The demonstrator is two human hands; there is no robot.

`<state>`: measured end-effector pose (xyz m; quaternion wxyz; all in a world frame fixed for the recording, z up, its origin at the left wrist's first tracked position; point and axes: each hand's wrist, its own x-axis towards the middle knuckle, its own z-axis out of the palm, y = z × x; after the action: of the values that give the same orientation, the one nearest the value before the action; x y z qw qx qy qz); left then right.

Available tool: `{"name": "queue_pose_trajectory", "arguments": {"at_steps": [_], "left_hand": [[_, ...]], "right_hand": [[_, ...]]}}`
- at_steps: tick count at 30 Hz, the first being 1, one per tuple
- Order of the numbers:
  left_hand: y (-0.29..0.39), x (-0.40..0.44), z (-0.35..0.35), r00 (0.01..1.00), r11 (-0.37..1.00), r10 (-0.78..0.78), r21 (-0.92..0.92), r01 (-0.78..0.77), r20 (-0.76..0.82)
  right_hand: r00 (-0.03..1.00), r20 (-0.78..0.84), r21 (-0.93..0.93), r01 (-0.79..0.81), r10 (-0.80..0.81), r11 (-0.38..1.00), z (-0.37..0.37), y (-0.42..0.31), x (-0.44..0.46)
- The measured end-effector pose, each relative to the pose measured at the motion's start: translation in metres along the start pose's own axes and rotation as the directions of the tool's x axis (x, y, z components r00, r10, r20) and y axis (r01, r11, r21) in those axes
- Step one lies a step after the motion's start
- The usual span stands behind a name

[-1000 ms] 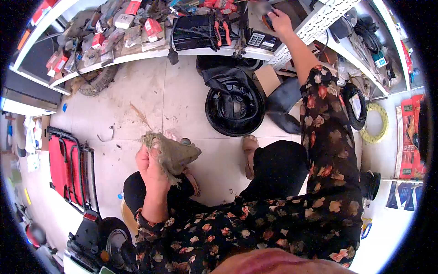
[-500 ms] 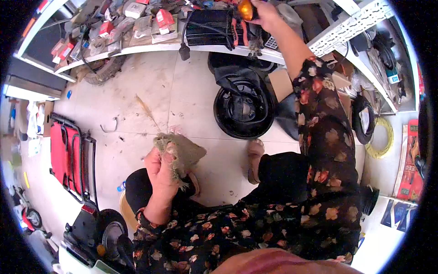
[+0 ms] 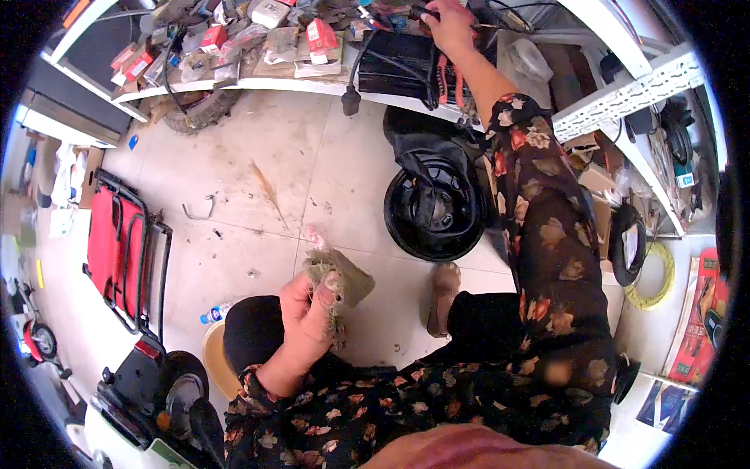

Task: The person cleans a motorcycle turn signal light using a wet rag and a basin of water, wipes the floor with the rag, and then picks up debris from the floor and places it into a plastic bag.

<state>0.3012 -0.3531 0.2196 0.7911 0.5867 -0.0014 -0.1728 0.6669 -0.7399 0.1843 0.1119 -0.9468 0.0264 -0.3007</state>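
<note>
My left hand [image 3: 308, 314] is closed around a crumpled grey-green rag [image 3: 351, 280] with frayed edges, held above the floor in front of my knees. At the top, my right arm reaches out to the shelf. There my right hand [image 3: 453, 31] has its fingers curled at a small dark thing [image 3: 423, 13], whose kind I cannot make out. Just below that hand lie red-handled pliers [image 3: 442, 82] beside a black ribbed box [image 3: 394, 69] with a cable. The amber lamp is not visible now.
Small boxes and bagged parts crowd the shelf [image 3: 258, 84]. A black wheel rim [image 3: 434, 205] stands on the floor by my foot. To the left are a red folding chair [image 3: 117, 250] and a tyre [image 3: 199, 109] under the shelf. A white perforated post [image 3: 625, 94] rises at right.
My right hand held an amber lamp up at the shelf's front; now it is at a dark thing and the lamp is out of sight. The view has shifted slightly; the rag stays in my left hand.
</note>
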Motion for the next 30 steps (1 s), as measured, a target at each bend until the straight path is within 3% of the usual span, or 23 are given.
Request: {"name": "queue_pose_trajectory", "arguments": {"at_steps": [2, 3, 6, 9, 12, 15, 17, 18, 19, 20, 21, 23, 26, 27, 28, 29, 30], "left_hand": [[0.003, 0.001, 0.007, 0.999, 1.000, -0.009, -0.009, 0.008, -0.046], [0.005, 0.002, 0.006, 0.999, 1.000, -0.024, 0.004, 0.024, -0.041], [0.005, 0.003, 0.003, 0.998, 0.998, -0.056, 0.012, 0.056, -0.019], [0.003, 0.003, 0.000, 0.998, 0.998, -0.057, -0.036, 0.057, -0.002], [0.003, 0.002, -0.001, 0.998, 0.996, -0.056, -0.071, 0.053, -0.037], [-0.001, -0.003, -0.003, 0.991, 0.993, -0.030, -0.113, 0.015, -0.132], [-0.001, -0.003, -0.004, 0.977, 0.991, 0.026, -0.126, -0.054, -0.213], [0.002, -0.002, -0.003, 0.973, 0.984, 0.047, -0.156, -0.083, -0.224], [0.007, -0.002, -0.003, 0.970, 0.977, 0.062, -0.184, -0.108, -0.235], [0.010, -0.003, -0.003, 0.966, 0.968, 0.078, -0.213, -0.133, -0.248], [0.008, -0.004, -0.008, 0.977, 0.955, 0.080, -0.265, -0.131, -0.197], [-0.004, -0.003, -0.020, 0.976, 0.921, -0.031, -0.385, -0.056, -0.217], [0.006, -0.004, -0.021, 0.970, 0.860, 0.011, -0.493, -0.134, -0.245], [0.013, -0.005, -0.019, 0.962, 0.834, 0.051, -0.517, -0.190, -0.269], [0.019, -0.002, -0.024, 0.962, 0.767, -0.013, -0.620, -0.165, -0.273], [0.018, 0.000, -0.031, 0.908, 0.938, 0.338, 0.012, -0.346, -0.249], [0.026, 0.000, -0.032, 0.933, 0.929, 0.281, -0.180, -0.323, -0.223]], "right_hand": [[0.975, 0.073, -0.120, 0.218, -0.211, 0.968, 0.001, -0.007, 0.002], [0.947, 0.035, -0.159, 0.322, -0.320, 0.933, 0.000, -0.009, 0.001], [0.909, 0.088, -0.269, 0.415, -0.407, 0.869, 0.010, -0.011, 0.007], [0.906, 0.105, -0.202, 0.423, -0.410, 0.883, 0.025, -0.001, 0.010], [0.908, -0.004, -0.247, 0.405, -0.419, 0.880, 0.021, -0.014, 0.004], [0.925, -0.179, 0.039, 0.348, -0.336, 0.937, 0.001, -0.062, -0.032], [0.969, 0.008, 0.362, 0.228, -0.247, 0.904, -0.020, -0.108, -0.074], [0.950, 0.041, 0.546, 0.237, -0.308, 0.804, -0.018, -0.123, -0.098], [0.850, 0.460, 0.694, -0.164, -0.257, 0.701, -0.023, -0.137, -0.126], [0.694, 0.630, 0.746, -0.415, -0.350, 0.520, -0.034, -0.153, -0.154], [0.426, 0.784, 0.620, -0.559, -0.451, 0.551, -0.064, -0.170, -0.172], [0.032, 0.802, 0.447, -0.695, -0.596, 0.563, -0.097, -0.192, -0.212], [-0.092, 0.751, 0.187, -0.920, -0.654, 0.343, -0.118, -0.209, -0.255], [-0.019, 0.781, 0.214, -0.931, -0.624, 0.297, -0.129, -0.214, -0.260], [0.043, 0.805, 0.241, -0.935, -0.592, 0.259, -0.141, -0.221, -0.262], [0.126, 0.819, 0.346, -0.887, -0.560, 0.306, -0.142, -0.217, -0.266], [0.149, 0.777, 0.435, -0.830, -0.611, 0.350, -0.132, -0.199, -0.262]]}}
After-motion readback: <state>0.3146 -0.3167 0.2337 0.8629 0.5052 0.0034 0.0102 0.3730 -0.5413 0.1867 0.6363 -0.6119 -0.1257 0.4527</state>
